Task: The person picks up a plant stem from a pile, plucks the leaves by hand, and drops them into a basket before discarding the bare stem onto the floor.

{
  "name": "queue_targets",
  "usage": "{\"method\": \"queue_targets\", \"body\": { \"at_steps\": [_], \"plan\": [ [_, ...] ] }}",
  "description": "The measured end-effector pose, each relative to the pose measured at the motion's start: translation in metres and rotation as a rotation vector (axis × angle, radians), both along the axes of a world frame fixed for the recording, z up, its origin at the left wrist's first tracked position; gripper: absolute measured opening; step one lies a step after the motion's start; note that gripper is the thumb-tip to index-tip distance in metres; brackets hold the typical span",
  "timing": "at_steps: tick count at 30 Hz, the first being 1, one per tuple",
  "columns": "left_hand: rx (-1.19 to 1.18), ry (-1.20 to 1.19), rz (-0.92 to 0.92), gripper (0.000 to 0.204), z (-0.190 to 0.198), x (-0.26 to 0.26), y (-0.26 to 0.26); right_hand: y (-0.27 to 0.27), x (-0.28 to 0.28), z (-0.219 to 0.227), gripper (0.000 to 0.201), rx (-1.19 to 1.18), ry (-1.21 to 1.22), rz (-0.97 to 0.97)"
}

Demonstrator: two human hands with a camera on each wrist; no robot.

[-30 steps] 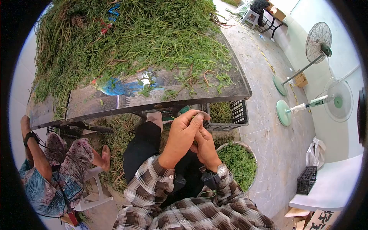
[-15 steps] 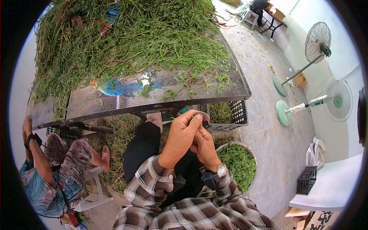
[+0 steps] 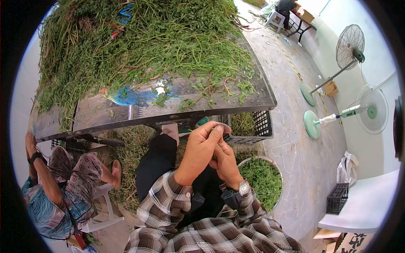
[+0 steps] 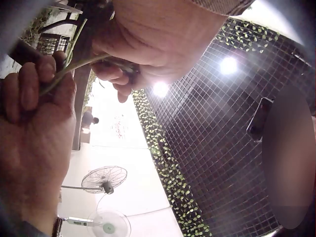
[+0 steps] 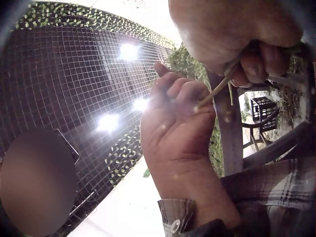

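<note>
Gripped in both bare hands, one thin, forked green stem (image 4: 81, 62) spans from the curled fingers of the right hand (image 3: 229, 164) to the closed left hand (image 3: 197, 149). Hands meet before the body, left thumb extended, both forearms rising from checked cloth sleeves (image 3: 164, 204). Beside the right forearm stands one round tub (image 3: 280, 173) of small-leaved greens (image 3: 261, 181). Beyond the hands, one dark, scuffed table (image 3: 95, 116) bears a tangled, stringy heap (image 3: 160, 46) of stems and leaves. Two black lattice crates show clearly, one (image 3: 262, 122) under its corner. Rightward stand two pedestal fans (image 3: 311, 125); leftward sits one person (image 3: 59, 202) in patterned fabric.
</note>
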State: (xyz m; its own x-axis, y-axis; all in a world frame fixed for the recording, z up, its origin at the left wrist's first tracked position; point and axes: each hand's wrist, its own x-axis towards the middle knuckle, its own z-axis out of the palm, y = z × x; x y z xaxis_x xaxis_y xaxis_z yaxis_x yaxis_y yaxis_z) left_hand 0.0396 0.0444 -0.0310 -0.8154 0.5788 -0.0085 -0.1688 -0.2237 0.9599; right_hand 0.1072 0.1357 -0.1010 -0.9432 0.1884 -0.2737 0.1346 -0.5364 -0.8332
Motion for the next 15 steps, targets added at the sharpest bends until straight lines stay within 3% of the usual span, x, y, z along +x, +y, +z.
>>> {"method": "queue_targets", "body": {
  "at_steps": [15],
  "plan": [
    [0.015,-0.03,-0.008,0.022,0.0094,0.0018,-0.0032,-0.0077,0.0011,0.0052,0.025,0.018,-0.002,-0.011]
  ]
}}
